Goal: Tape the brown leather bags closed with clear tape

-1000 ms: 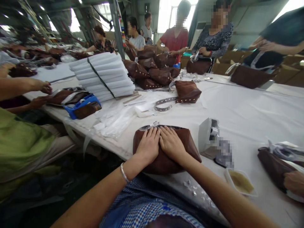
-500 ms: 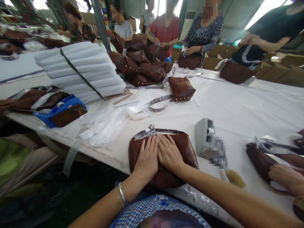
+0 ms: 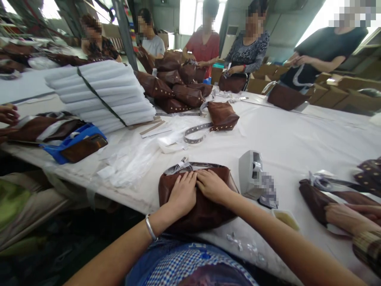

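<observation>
A dark brown bag (image 3: pixel 205 214) sits at the near edge of the desk (image 3: pixel 276 143), its mouth facing the far side. The left hand (image 3: pixel 183 194) and the right hand (image 3: pixel 212 186) lie flat on its front panel, fingers extended and tips meeting near the rim; neither is clamped on anything. With no grip around the bag, uneven pressure could skew it or push it toward the lap; whether its base overhangs the edge cannot be told. Hard pressing might crease the soft panel, and the metal bracelet (image 3: pixel 151 228) on the left wrist could scuff it if that wrist drops. To the right, the grey dispenser (image 3: pixel 248 174) stands just beside the bag and could be knocked by a sideways shove. The right forearm passes near the shallow tub (image 3: pixel 285 220), so a careless sweep might tip it. Clear scraps (image 3: pixel 250 246) nearby could cling to the leather-like surface.
</observation>
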Tool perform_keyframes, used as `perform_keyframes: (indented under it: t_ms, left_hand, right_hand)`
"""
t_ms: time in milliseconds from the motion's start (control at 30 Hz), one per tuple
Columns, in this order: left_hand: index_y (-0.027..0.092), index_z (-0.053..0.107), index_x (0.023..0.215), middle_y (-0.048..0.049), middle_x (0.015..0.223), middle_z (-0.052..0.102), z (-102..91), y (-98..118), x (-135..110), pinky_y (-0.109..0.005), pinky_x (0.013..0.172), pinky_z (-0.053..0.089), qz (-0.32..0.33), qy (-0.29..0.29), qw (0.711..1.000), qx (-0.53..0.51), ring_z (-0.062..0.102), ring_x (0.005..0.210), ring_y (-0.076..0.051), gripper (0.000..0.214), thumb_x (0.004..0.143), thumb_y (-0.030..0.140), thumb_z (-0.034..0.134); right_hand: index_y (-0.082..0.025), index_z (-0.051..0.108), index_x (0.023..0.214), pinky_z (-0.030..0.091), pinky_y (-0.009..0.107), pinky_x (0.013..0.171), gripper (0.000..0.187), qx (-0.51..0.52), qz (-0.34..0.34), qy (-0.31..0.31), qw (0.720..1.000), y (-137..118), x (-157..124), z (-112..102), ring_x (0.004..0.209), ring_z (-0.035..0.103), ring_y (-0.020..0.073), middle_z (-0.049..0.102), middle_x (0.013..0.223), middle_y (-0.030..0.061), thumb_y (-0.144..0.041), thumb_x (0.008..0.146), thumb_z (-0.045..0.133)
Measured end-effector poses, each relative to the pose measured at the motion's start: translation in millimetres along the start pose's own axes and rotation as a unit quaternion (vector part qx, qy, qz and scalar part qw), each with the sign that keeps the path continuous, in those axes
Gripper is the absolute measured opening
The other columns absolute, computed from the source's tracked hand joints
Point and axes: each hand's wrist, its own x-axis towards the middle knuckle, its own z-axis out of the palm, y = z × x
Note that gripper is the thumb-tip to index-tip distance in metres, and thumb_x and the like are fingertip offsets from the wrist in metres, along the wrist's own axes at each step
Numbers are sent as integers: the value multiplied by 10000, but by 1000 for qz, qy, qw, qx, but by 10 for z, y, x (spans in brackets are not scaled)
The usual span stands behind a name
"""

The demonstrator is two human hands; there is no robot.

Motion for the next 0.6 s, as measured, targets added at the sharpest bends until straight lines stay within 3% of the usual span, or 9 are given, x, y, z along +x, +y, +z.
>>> perform_keyframes:
  t_ms: [133, 267, 400, 600]
  left_hand:
    - [148, 380, 1486, -167, 1579, 334, 76, 274, 162, -551, 1203, 204, 75, 50, 996, -1, 234, 1489, -330, 570, 988, 420, 432]
    - [233, 332, 1509, -136, 1600, 300, 353, 384, 134, -584, 1207, 165, 143, 23, 989, 11, 176, 1508, -315, 640, 969, 565, 420]
    - [232, 293, 1526, -119, 1612, 278, 452, 341, 108, -555, 1223, 146, 150, 7, 988, 21, 159, 1514, -296, 663, 971, 580, 395]
    - [181, 309, 1519, -139, 1587, 329, 501, 321, 294, -532, 1225, 164, 136, 3, 991, 1, 232, 1495, -290, 659, 974, 535, 418]
  right_hand:
    - [-124, 482, 1429, 281, 558, 1148, 471, -82, 99, 35, 991, 437, -158, -158, 1401, 384, 331, 468, 1496, 160, -221, 983, 366]
    - [-206, 426, 1482, 320, 541, 1129, 500, -93, 152, 40, 983, 585, -462, 54, 1446, 283, 341, 383, 1564, 97, -281, 989, 388]
    - [-213, 379, 1509, 243, 537, 1171, 523, -101, 178, 66, 977, 515, -536, 222, 1457, 244, 312, 397, 1561, 52, -285, 991, 360]
    - [-203, 411, 1491, 253, 532, 1166, 523, -68, 192, 23, 979, 645, -342, 285, 1445, 288, 311, 398, 1560, 65, -262, 975, 348]
